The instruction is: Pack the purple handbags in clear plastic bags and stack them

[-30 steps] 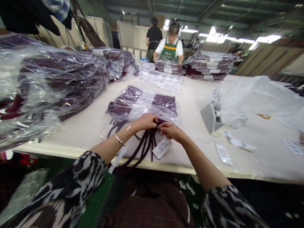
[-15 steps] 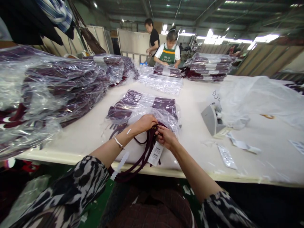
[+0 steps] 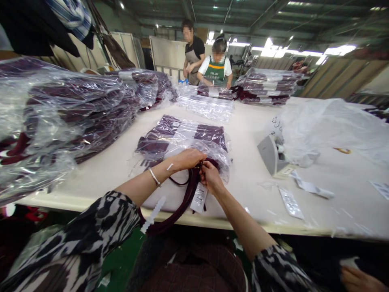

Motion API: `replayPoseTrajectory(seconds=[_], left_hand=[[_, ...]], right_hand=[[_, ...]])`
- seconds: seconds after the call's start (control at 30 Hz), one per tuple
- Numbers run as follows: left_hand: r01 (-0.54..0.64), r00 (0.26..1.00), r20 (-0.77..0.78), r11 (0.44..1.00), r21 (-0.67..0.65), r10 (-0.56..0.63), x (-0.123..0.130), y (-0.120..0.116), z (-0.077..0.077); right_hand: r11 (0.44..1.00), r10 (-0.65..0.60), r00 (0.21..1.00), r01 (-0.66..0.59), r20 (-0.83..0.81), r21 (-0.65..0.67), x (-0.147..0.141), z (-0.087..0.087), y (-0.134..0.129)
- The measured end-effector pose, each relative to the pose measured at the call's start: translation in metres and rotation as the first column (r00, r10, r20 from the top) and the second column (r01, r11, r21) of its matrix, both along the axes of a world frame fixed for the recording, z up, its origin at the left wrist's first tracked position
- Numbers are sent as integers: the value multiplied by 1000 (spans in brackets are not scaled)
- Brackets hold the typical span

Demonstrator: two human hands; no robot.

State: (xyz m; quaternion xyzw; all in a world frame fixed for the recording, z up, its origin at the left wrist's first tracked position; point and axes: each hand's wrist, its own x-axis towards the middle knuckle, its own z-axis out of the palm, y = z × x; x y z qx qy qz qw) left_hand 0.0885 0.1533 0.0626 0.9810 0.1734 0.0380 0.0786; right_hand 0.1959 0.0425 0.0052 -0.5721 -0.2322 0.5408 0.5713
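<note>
A folded maroon garment (image 3: 209,134) in a clear plastic bag lies in front of me on the table. Maroon straps (image 3: 185,198) come out of the bag's near end and loop over the table edge. My left hand (image 3: 191,158) is closed on the straps near some small gold-coloured metal pieces. Against it, my right hand (image 3: 210,176) pinches the same spot; the exact part between the fingertips is hidden. A white printed tag (image 3: 199,198) hangs below my right hand. A white toothed plastic strip (image 3: 153,215) dangles under my left forearm.
Bagged maroon garments (image 3: 82,109) are piled at left, with another stack (image 3: 267,87) at the back right. A grey tape dispenser (image 3: 272,156) and crumpled clear plastic (image 3: 331,125) lie at right. Two people (image 3: 217,67) stand across the table; another person's hand (image 3: 358,278) shows at lower right.
The straps have drawn together into one tighter band, and my left hand has shifted slightly right. One person across the table has turned and straightened. Another person's hand has appeared at lower right.
</note>
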Motion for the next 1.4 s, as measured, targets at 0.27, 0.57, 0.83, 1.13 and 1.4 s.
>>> replayPoseTrajectory(seconds=[0.27, 0.57, 0.83, 1.13, 1.4], left_hand=[[75, 992, -91, 990, -119, -86, 12, 20, 9], [-81, 985, 110, 922, -378, 132, -1, 11, 11], [136, 817, 375, 485, -864, 439, -22, 1, -6], [361, 591, 409, 225, -905, 695, -17, -10, -14], [337, 531, 438, 294, -894, 725, -14, -4, -21]], right_hand=[[999, 29, 997, -30, 71, 11, 4, -9, 0], [996, 72, 997, -72, 8, 51, 15, 2, -4], [998, -52, 999, 52, -15, 30, 25, 2, -22], [939, 72, 994, -39, -87, 341, 30, 23, -26], [966, -4, 946, -80, 323, 245, 28, 42, -6]])
